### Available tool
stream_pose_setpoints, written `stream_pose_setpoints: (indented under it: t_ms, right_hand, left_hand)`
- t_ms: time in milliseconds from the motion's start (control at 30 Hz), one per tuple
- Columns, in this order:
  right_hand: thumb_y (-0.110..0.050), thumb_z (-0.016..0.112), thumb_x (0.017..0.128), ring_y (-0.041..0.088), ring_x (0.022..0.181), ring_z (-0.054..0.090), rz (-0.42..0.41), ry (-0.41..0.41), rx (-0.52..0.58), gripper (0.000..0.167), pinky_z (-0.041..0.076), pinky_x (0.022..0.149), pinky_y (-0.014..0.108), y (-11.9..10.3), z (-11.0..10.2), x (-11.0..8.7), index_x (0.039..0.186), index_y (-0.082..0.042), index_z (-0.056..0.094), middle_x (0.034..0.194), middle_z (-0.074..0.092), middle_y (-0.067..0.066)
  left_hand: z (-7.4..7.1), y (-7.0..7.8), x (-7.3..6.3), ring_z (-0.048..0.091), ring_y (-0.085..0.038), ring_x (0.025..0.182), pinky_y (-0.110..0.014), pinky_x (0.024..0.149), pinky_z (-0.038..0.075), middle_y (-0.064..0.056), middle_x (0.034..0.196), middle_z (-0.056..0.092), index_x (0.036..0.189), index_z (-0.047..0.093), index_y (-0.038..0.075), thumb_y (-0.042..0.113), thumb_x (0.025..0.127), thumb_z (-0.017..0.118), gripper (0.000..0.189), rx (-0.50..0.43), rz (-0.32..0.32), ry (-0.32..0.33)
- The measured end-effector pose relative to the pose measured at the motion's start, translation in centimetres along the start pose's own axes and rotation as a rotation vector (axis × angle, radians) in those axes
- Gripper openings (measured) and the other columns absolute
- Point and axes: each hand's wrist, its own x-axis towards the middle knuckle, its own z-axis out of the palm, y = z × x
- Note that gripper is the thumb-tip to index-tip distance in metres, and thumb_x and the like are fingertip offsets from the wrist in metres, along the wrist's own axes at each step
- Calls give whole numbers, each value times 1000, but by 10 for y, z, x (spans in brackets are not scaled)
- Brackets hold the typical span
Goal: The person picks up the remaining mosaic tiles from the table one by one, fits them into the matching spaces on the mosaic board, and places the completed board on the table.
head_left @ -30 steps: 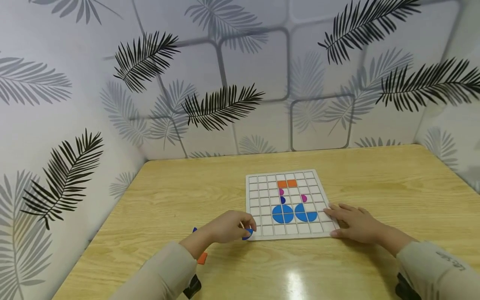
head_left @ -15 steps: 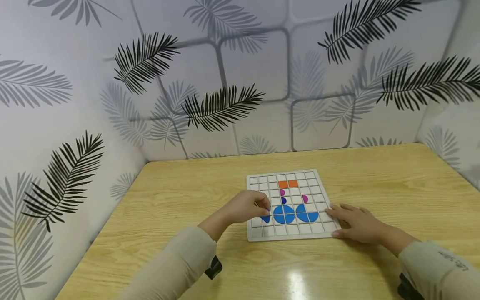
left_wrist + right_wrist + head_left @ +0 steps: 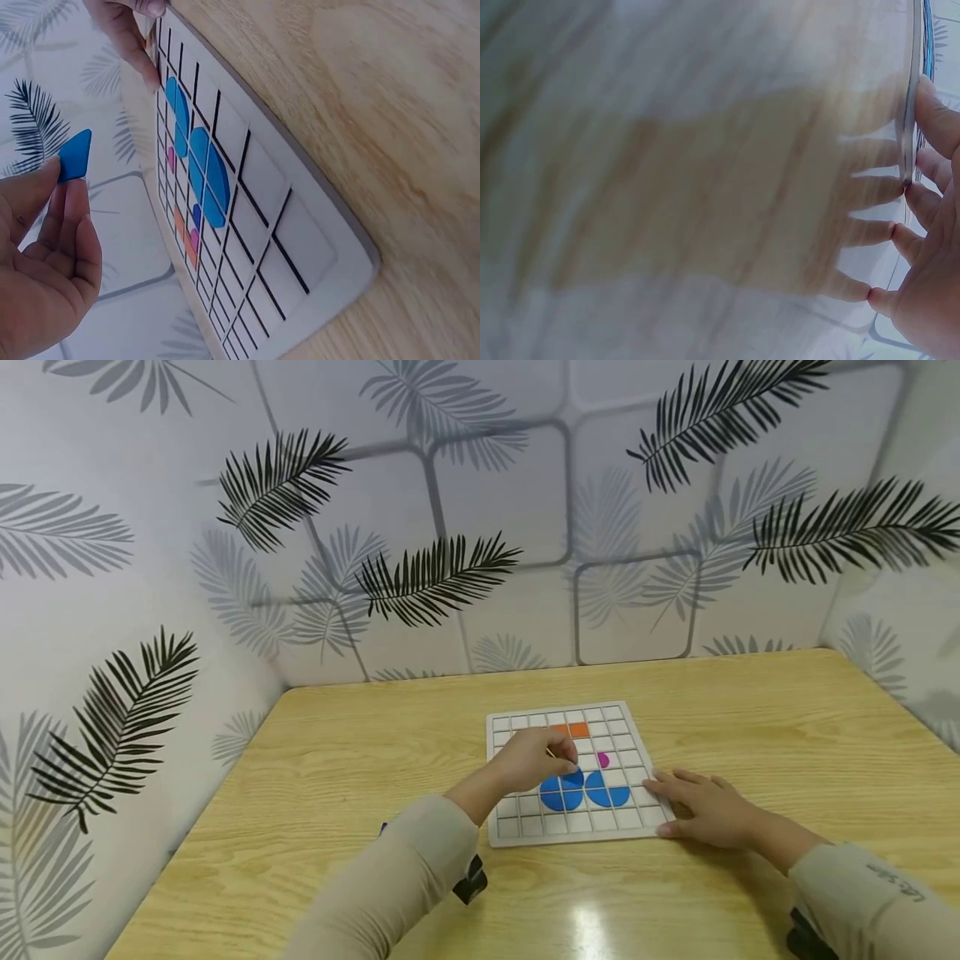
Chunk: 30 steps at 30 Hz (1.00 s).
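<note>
My left hand point(image 3: 528, 758) pinches a blue quarter-circle tile point(image 3: 76, 156) between thumb and fingertips, held up over the white grid board point(image 3: 517, 833). On the board lie a full blue circle point(image 3: 561, 802) made of quarter tiles and, to its right, a three-quarter blue circle point(image 3: 609, 795) whose upper right cell is bare. Behind them are a magenta half-circle point(image 3: 603, 760) and orange squares point(image 3: 579, 730), partly covered by my left hand. The left wrist view also shows a small dark blue half-circle point(image 3: 196, 214). My right hand point(image 3: 708, 810) rests with extended fingers at the board's right edge.
The board lies on a wood-grain table point(image 3: 375, 743) against a leaf-patterned wall point(image 3: 450, 643). A dark blue piece point(image 3: 383, 827) peeks out on the table beside my left sleeve, which hides the area behind it.
My left hand has carried the blue quarter tile from the board's front left corner rightward and away from me, over the blue circle. The right hand has stayed at the board's edge.
</note>
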Motion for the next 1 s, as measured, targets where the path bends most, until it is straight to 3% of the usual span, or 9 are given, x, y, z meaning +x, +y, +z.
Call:
stream_pose_setpoints:
  t_ms: [333,500,733,1000]
  right_hand:
    - [-51,53,77,43,119,22,-3,2,11,69,11,86,65,2,3,0,129,-8,40,132,32,19]
    - [-52,53,76,41,120,21,14,-4,6,69,11,86,64,4,3,0,129,-8,40,133,32,19]
    - [-54,52,76,42,119,24,-22,8,-21,70,15,84,64,3,2,2,128,-8,41,131,33,19]
    - [-52,52,77,42,118,25,-40,30,-49,68,16,83,64,3,3,1,128,-7,42,131,34,19]
  left_hand:
    - [22,-1,26,54,-5,65,-18,57,41,5,73,55,82,59,7,7,80,60,2,-51,-6,5]
    - [32,0,37,51,-4,63,-17,54,39,5,71,55,79,58,10,6,81,58,5,-15,-5,9]
    - [39,-1,48,50,-7,61,-18,53,39,4,69,55,80,58,9,5,80,59,5,-6,-59,25]
    - [48,-5,60,49,-7,63,-18,54,38,3,76,57,79,58,11,7,80,59,5,55,-95,27]
